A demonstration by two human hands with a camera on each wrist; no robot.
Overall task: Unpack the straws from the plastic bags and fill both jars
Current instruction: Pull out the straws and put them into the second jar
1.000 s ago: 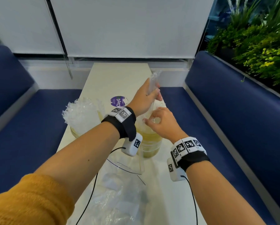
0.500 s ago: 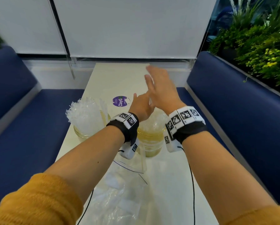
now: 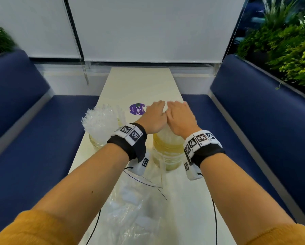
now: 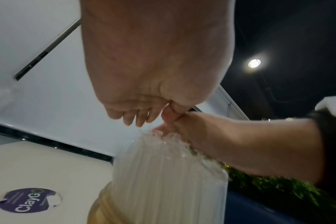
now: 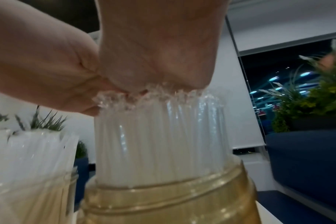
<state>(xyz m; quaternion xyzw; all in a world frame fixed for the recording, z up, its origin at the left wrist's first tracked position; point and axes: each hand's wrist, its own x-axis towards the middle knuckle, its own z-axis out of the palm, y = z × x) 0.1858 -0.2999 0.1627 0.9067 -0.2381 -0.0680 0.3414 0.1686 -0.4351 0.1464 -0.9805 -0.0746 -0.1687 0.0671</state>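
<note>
Yellow-tinted right jar (image 3: pixel 167 152), packed with clear straws (image 5: pixel 159 136): we lay our left hand (image 3: pixel 154 119) and right hand (image 3: pixel 180 119) flat, fingers straight, on the straw tips.

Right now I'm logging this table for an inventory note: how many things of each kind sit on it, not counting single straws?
Jars holding straws: 2, the left jar and the right jar
Clear plastic bags: at least 1, the bag pile; separate bags cannot be told apart
Purple round stickers: 1, the sticker
Total: 4
</note>
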